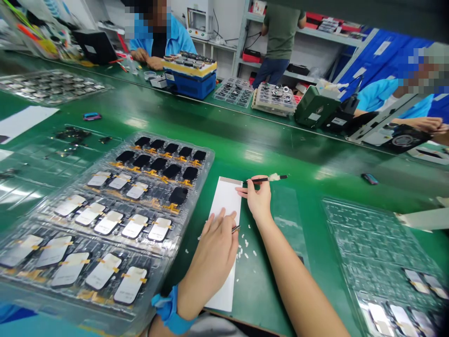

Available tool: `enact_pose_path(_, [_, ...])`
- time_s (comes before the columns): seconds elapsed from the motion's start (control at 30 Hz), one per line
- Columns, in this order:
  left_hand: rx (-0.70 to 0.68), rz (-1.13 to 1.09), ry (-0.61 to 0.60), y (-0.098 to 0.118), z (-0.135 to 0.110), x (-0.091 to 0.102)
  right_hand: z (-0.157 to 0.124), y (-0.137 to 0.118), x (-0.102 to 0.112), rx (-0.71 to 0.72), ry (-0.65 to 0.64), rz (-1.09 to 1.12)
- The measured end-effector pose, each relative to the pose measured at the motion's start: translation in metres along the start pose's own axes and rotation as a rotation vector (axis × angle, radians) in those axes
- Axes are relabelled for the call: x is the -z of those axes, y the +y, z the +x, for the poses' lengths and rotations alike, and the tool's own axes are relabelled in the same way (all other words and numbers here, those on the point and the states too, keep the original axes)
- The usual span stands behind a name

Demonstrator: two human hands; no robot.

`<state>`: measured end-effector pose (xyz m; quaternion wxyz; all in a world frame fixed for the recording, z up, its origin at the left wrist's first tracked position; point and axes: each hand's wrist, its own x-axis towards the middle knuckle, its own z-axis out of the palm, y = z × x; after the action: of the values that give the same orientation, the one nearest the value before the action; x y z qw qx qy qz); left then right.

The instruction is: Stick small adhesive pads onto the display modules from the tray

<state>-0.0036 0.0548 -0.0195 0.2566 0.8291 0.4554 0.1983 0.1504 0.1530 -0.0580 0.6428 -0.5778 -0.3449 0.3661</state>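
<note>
A long white paper strip (228, 196) with a greyish band at its far end lies on the green work surface. My left hand (215, 248) presses on the strip with fingers stretched forward. Beside its thumb pokes out the tip of a slim metal tool (235, 229), mostly hidden by the hand. At the strip's far right corner, my right hand (258, 199) pinches a slim black pen-like tool (261, 179), wrapped in pale material near its back end. The tool's point is at the band's edge. Small white bits (246, 243) are scattered right of the strip.
On the left stands a clear tray (196, 206) of black and silver screen-like parts. Another clear tray (365, 234) with several parts is at right. A transparent sheet (289, 215) lies by my right arm. Co-workers sit across the bench, near a blue box (196, 84).
</note>
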Motion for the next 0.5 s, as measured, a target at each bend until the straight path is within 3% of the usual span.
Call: enact_pose_path(0.5, [-0.006,-0.009,0.027,0.0001,0.0003,0.0004,-0.0011,0.0004,-0.0007,0.016,-0.003,-0.01])
